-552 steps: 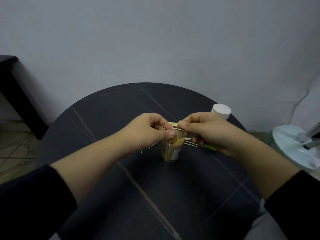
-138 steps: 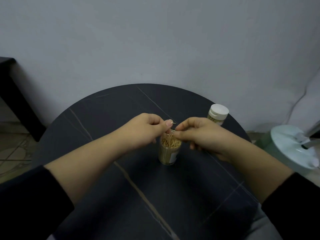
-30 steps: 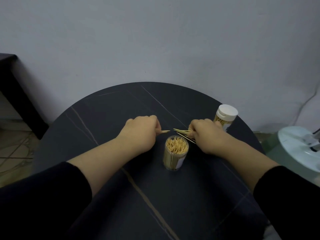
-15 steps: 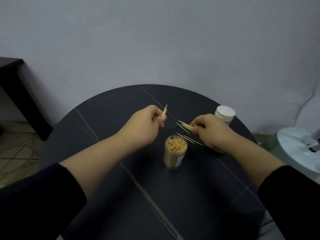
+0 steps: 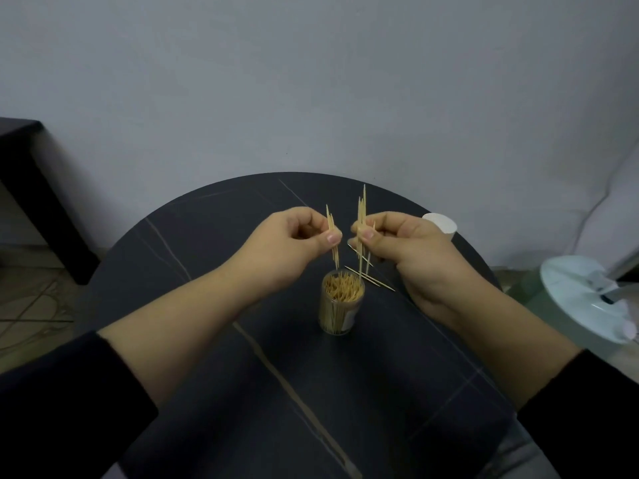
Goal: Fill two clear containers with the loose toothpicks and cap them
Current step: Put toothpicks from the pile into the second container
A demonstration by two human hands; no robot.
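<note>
An uncapped clear container packed with toothpicks stands upright in the middle of the round dark table. My left hand pinches a few toothpicks upright just above and behind the container's mouth. Beside it my right hand pinches a small bundle of toothpicks, also upright, tips pointing down toward the container. A few loose toothpicks lie on the table behind the container. The second container's white cap shows behind my right hand; its body is hidden.
A pale round fan base sits off the table's right edge. A dark piece of furniture stands at the far left against the grey wall. Tiled floor shows at left.
Both hands have risen from the table and turned their toothpicks from lying flat to upright over the open container. The hands have also drawn closer together.
</note>
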